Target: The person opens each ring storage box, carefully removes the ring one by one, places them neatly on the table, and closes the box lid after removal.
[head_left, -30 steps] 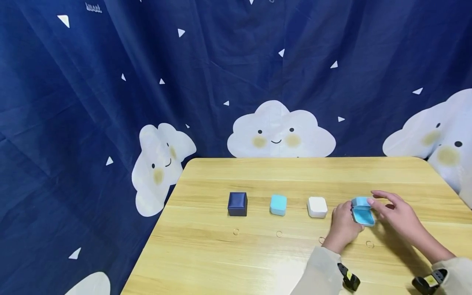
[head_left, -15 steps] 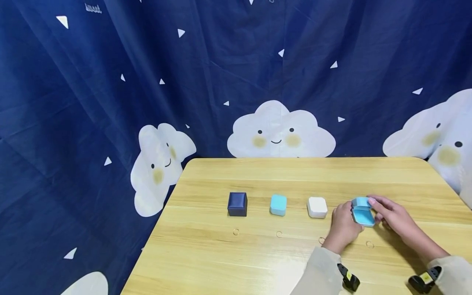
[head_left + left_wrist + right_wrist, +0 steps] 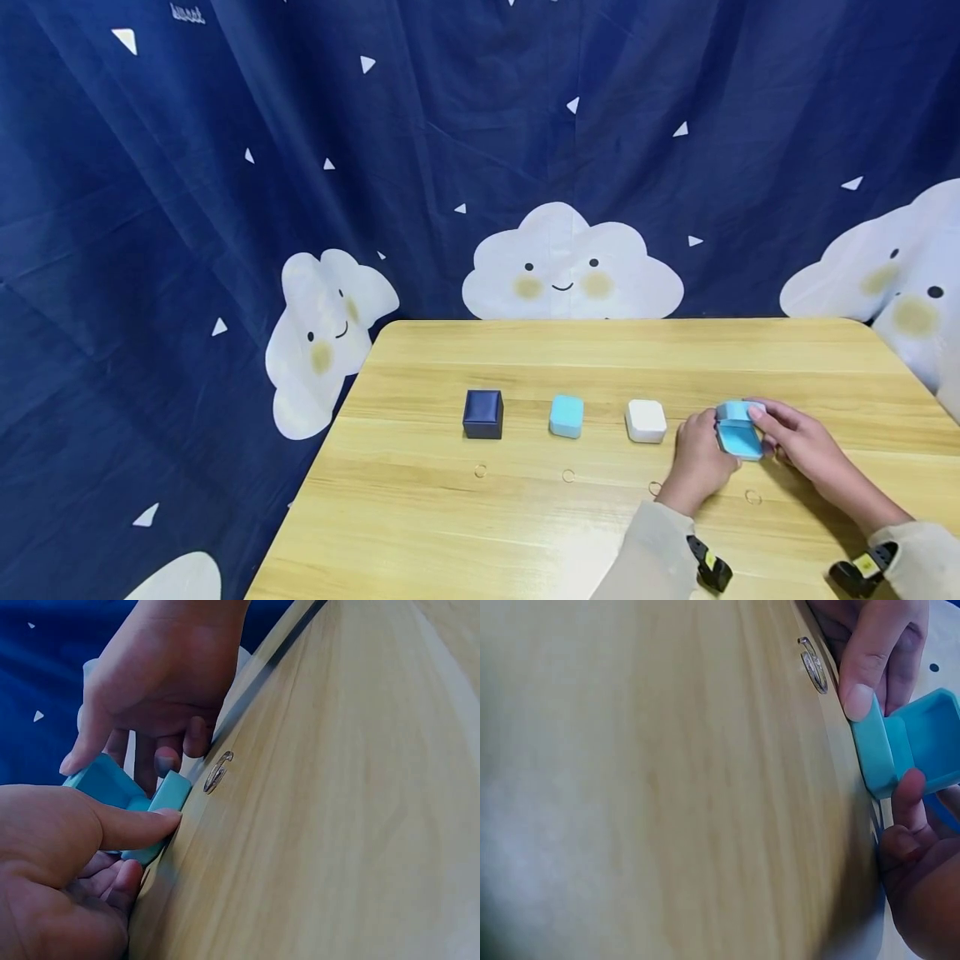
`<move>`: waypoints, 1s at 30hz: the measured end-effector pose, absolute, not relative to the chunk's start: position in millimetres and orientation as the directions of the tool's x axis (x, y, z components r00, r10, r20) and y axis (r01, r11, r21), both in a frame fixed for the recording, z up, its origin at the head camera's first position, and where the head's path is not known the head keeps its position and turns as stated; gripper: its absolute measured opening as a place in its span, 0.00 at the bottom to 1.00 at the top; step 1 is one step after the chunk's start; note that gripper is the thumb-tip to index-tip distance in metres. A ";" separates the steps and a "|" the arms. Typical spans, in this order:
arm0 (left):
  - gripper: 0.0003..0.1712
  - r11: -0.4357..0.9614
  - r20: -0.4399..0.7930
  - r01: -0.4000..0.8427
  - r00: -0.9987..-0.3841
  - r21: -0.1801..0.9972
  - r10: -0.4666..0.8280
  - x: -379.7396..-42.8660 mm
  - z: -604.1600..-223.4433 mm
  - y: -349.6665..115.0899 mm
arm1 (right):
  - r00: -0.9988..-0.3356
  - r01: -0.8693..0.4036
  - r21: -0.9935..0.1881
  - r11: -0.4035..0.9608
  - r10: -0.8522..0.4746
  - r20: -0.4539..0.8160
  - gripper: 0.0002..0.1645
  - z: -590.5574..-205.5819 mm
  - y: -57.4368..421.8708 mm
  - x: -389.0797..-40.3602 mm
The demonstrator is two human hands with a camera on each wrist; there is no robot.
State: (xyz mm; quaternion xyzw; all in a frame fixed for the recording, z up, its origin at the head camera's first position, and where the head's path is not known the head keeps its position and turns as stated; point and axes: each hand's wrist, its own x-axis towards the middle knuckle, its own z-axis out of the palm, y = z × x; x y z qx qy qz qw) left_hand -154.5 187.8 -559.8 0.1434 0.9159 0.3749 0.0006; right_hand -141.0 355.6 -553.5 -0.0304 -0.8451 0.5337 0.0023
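Note:
A light blue ring box (image 3: 741,442) sits on the table at the right in the head view, its lid (image 3: 733,410) raised. My left hand (image 3: 697,462) grips the base from the left; the thumb (image 3: 139,827) lies along its front edge in the left wrist view. On the other side, my right hand (image 3: 806,442) holds the lid, thumb at its edge and fingers behind it. A ring (image 3: 217,772) lies on the tabletop in front of the box. The hollow of the lid (image 3: 930,735) shows in the right wrist view.
Left of the hands stand a white box (image 3: 646,422), a smaller light blue box (image 3: 566,417) and a dark blue box (image 3: 483,415), all closed. Thin rings lie before them, one ring (image 3: 655,488) close to my left wrist. A dark blue cloud-patterned curtain (image 3: 427,150) hangs behind the table.
The fingers of my right hand have come down and closed in on the box's right side. My left hand and the box stay in place.

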 end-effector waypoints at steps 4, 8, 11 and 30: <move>0.37 0.680 0.100 0.255 -0.961 0.687 0.260 -154.5 -560.9 188.1 | -0.998 0.057 -0.899 0.433 0.055 -0.037 0.20 -554.0 354.2 -140.0; 0.36 0.681 0.100 0.252 -0.962 0.687 0.255 -154.7 -560.8 188.2 | -0.998 0.053 -0.896 0.441 0.045 -0.037 0.29 -553.6 353.3 -138.7; 0.36 0.682 0.100 0.252 -0.962 0.687 0.255 -154.7 -560.8 188.4 | -0.999 0.040 -0.891 0.452 0.035 -0.027 0.31 -553.2 353.7 -137.6; 0.38 0.691 0.082 0.237 -0.965 0.683 0.250 -153.9 -560.1 188.6 | -0.995 -0.042 -0.841 0.539 0.055 0.085 0.33 -557.9 356.9 -128.8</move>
